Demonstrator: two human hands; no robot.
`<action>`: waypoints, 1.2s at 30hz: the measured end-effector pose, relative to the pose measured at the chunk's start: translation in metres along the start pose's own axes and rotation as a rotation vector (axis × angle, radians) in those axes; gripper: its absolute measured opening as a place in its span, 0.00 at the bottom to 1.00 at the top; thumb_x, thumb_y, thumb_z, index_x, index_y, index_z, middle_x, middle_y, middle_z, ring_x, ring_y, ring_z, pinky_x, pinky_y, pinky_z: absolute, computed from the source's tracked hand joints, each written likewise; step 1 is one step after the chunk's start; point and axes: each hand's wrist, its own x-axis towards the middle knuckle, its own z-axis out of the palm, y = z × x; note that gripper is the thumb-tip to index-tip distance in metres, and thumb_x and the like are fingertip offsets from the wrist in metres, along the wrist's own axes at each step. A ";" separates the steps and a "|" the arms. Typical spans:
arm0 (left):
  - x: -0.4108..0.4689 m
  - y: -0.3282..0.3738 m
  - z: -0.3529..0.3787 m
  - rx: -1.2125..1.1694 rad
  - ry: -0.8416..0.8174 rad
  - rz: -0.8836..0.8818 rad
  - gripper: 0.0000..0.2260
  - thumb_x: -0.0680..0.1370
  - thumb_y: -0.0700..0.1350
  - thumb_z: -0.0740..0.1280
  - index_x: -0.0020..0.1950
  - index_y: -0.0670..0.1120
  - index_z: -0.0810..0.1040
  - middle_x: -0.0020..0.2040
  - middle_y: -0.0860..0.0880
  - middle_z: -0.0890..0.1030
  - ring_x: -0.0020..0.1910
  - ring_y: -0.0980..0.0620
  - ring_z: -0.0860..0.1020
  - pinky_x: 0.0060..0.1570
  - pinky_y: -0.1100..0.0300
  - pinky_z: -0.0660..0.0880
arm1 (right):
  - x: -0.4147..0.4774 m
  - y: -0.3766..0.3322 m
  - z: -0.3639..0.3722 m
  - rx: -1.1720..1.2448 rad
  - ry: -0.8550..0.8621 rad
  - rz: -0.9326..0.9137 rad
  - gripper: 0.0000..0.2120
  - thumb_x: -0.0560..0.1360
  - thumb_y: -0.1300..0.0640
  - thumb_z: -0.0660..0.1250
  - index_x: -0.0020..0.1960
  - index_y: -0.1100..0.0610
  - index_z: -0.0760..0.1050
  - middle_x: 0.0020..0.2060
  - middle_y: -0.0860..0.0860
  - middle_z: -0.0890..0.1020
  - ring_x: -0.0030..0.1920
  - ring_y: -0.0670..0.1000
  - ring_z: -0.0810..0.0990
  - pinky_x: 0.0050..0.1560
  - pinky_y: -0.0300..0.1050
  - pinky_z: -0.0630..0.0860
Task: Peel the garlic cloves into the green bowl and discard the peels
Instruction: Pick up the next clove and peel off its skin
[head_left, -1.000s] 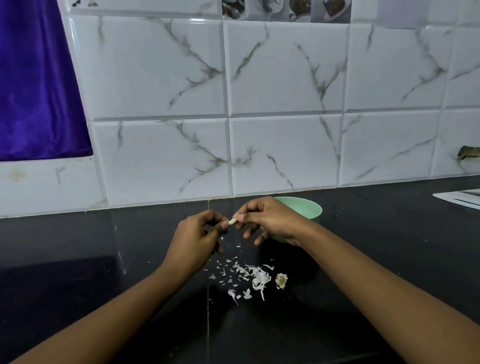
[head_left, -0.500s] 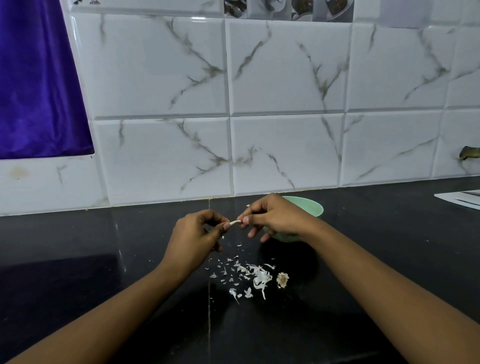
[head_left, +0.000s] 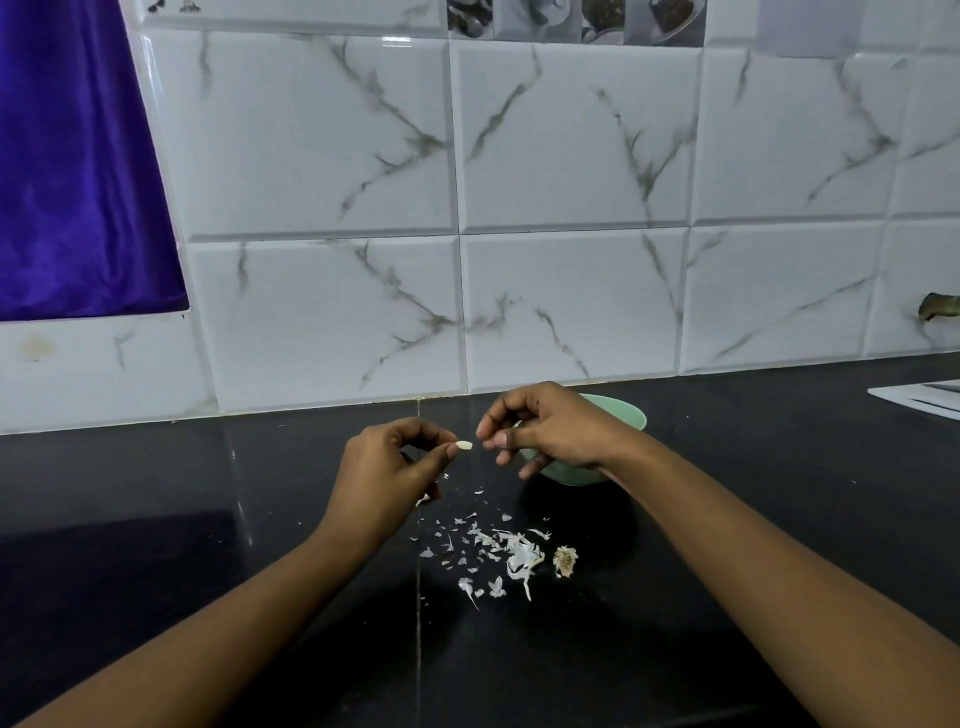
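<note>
My left hand (head_left: 387, 470) pinches a small pale garlic clove (head_left: 464, 445) between thumb and forefinger, above the black counter (head_left: 208, 545). My right hand (head_left: 553, 428) hovers just right of the clove, a small gap away from it. Its fingers are curled, and a tiny pale scrap of peel (head_left: 517, 424) shows between them. The green bowl (head_left: 631, 414) stands behind and under my right hand, mostly hidden by it, so its inside cannot be seen. Several white garlic peels (head_left: 511, 553) lie scattered on the counter below my hands.
A dry garlic root end (head_left: 565, 560) lies right of the peels. White papers (head_left: 930, 399) sit at the counter's far right edge. The marble-tiled wall (head_left: 571, 208) rises right behind the bowl. A purple cloth (head_left: 78, 182) hangs at upper left.
My right hand has let go of the clove's tip and pulled a little to the right. The left hand keeps the clove in much the same place.
</note>
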 end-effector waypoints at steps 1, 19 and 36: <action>0.000 0.000 0.000 -0.007 0.002 -0.002 0.02 0.72 0.44 0.74 0.41 0.50 0.83 0.28 0.56 0.81 0.25 0.55 0.80 0.29 0.64 0.77 | 0.000 0.001 0.001 0.010 -0.006 0.006 0.07 0.76 0.67 0.64 0.47 0.56 0.78 0.40 0.50 0.81 0.39 0.45 0.81 0.33 0.40 0.78; 0.000 0.008 0.001 -0.391 -0.136 -0.313 0.06 0.78 0.40 0.66 0.42 0.42 0.79 0.35 0.48 0.81 0.25 0.52 0.77 0.29 0.59 0.74 | 0.003 0.002 0.022 -0.222 0.223 -0.248 0.01 0.72 0.58 0.72 0.44 0.55 0.81 0.31 0.44 0.80 0.32 0.41 0.78 0.32 0.36 0.78; -0.002 0.008 -0.004 0.038 -0.394 -0.067 0.20 0.81 0.52 0.58 0.34 0.45 0.76 0.27 0.49 0.78 0.25 0.49 0.78 0.24 0.66 0.67 | -0.001 -0.003 0.009 0.163 0.092 0.042 0.03 0.76 0.63 0.67 0.43 0.60 0.77 0.35 0.53 0.80 0.28 0.44 0.76 0.25 0.36 0.73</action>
